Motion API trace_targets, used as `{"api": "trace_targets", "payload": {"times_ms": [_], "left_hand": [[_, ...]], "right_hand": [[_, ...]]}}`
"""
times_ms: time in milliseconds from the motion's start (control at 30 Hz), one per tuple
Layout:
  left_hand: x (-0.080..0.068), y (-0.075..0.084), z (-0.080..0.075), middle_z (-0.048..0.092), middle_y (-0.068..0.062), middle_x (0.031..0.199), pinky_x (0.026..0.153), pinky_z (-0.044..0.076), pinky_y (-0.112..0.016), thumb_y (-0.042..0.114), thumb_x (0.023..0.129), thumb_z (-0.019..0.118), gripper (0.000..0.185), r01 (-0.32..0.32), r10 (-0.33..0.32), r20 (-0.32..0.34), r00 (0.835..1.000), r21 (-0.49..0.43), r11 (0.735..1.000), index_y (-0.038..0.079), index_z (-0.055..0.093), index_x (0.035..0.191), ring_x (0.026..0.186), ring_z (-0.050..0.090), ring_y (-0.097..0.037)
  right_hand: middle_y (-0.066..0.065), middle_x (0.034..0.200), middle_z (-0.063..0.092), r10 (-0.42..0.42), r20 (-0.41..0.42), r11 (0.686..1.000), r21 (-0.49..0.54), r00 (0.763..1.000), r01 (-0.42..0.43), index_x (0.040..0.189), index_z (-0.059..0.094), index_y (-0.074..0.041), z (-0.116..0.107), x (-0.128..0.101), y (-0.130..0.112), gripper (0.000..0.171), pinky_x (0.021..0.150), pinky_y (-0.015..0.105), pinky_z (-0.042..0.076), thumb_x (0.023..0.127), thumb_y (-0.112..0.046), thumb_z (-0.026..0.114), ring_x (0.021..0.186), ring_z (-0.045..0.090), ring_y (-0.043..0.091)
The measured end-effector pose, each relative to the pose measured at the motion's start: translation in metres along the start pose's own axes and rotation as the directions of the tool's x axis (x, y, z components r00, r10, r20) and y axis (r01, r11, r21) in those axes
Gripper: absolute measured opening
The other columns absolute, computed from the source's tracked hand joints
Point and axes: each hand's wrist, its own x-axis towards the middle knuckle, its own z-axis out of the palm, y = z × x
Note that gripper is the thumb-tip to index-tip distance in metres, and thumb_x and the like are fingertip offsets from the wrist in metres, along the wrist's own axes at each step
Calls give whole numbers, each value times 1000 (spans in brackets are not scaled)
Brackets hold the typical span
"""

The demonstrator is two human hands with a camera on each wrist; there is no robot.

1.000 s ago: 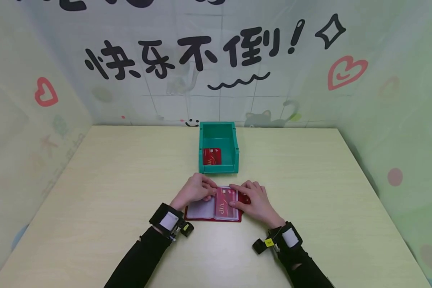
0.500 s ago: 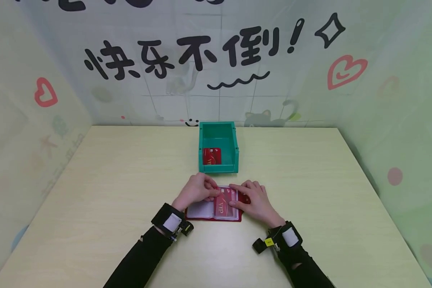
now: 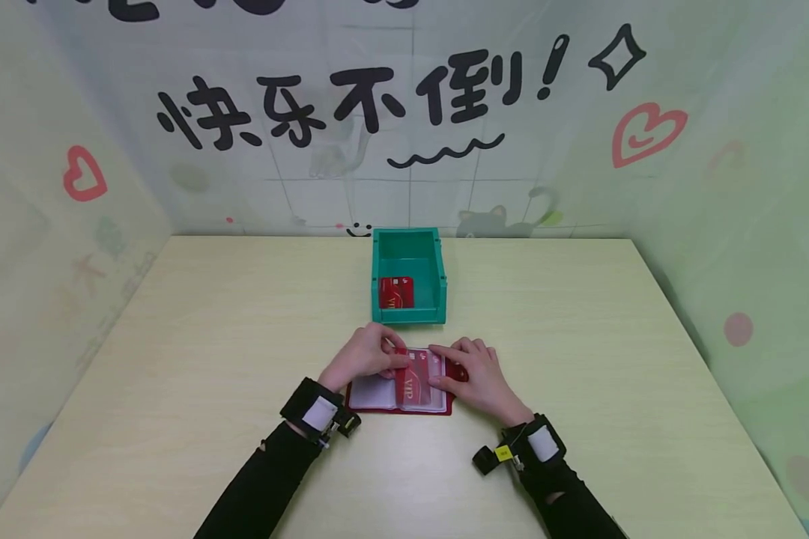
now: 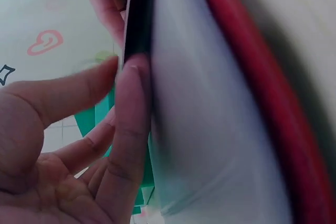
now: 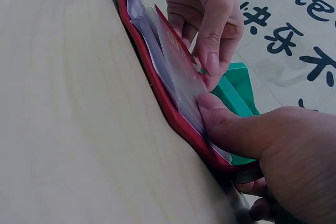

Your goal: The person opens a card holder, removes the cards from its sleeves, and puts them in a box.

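Observation:
An open red card holder point(image 3: 377, 411) with clear plastic sleeves lies on the table. A red VIP card point(image 3: 414, 385) sticks out leftward from its right-hand sleeve, partly under clear plastic. My left hand point(image 3: 367, 353) pinches the card's upper left edge between thumb and fingers; in the left wrist view the card point(image 4: 139, 14) appears nearly edge-on. My right hand point(image 3: 482, 378) grips the holder's right side, its thumb point(image 5: 215, 116) pressing on the sleeve and other fingers behind the cover. In the right wrist view the holder's red cover point(image 5: 168, 111) tilts up from the table.
A green bin point(image 3: 411, 316) stands just beyond the card holder. Inside it, at the front left, lies another red VIP card point(image 3: 396, 293). The pale wooden table point(image 3: 243, 314) is enclosed by printed cloth walls point(image 3: 243, 187).
The VIP card has shifted left relative to the sleeve, drawn by my left hand, which first moved right onto the card and then back left. My right hand stays in place.

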Motion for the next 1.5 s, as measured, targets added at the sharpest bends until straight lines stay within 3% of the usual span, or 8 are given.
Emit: {"api": "trace_targets", "payload": {"times_ms": [233,500,833,1167,1500], "left_hand": [[0,1,3,68,-10,80,56,56,-23,14,84,82,28,1,-2,-38,999,-19,1000,0,71,106,54,65,-14],[1,-2,1,67,-10,85,56,55,-23,14,85,81,27,6,-6,-17,1000,-4,1000,3,72,109,55,64,-15],[-2,-1,-7,65,-14,102,63,59,-28,13,92,73,28,40,-40,53,998,8,999,4,72,118,80,66,-20],[-4,-2,-4,63,-13,101,57,57,-24,18,87,80,34,45,-45,7,999,14,999,4,70,117,71,66,-18],[-5,0,-18,68,-16,104,58,57,-25,13,89,77,33,42,-47,61,997,71,997,3,70,119,72,67,-19]], "right_hand": [[3,100,54,-3,1,1000,-1,1000,3,138,63,-20,-1,0,1,58,87,38,30,86,-38,78,101,44,19],[3,102,55,2,7,1000,1,1000,-2,138,62,-20,-1,0,0,58,89,40,32,85,-38,79,103,44,19],[3,104,55,8,12,1000,1,1000,-8,139,61,-21,0,0,0,59,90,42,34,86,-38,78,105,45,19],[4,105,56,6,15,1000,5,1000,-6,140,61,-21,0,0,0,59,92,44,35,86,-38,78,107,45,19],[4,106,56,9,15,1000,7,1000,-9,140,61,-20,-1,-1,-1,60,93,43,35,85,-37,79,108,46,20]]}}
